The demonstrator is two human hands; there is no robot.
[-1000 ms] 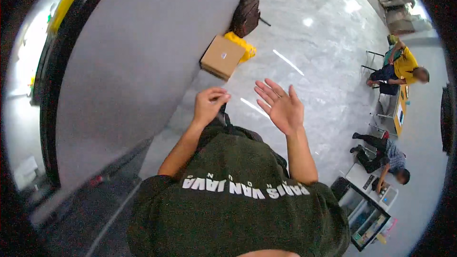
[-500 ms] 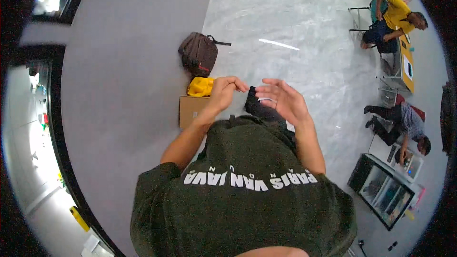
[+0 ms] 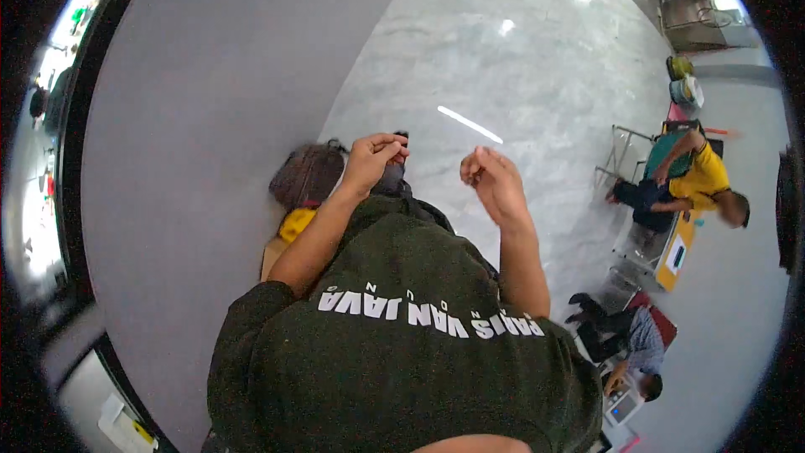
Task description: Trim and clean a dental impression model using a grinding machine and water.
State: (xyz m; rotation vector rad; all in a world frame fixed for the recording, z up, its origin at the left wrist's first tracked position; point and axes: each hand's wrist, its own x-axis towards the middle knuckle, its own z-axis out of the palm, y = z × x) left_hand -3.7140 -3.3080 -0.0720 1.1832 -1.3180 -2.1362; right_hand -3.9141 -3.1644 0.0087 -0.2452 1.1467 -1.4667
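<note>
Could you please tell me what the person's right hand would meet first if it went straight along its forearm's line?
The way ahead of the right hand looks free over the glossy, pale grey floor as far as the picture shows, though depth is unclear.

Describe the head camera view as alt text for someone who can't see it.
A person's left hand and right hand, both loosely curled with nothing visibly held, are raised apart over a shiny grey floor, beyond their dark shirt. A backpack and a yellow item are at the left; two other people sit at the right.
</note>
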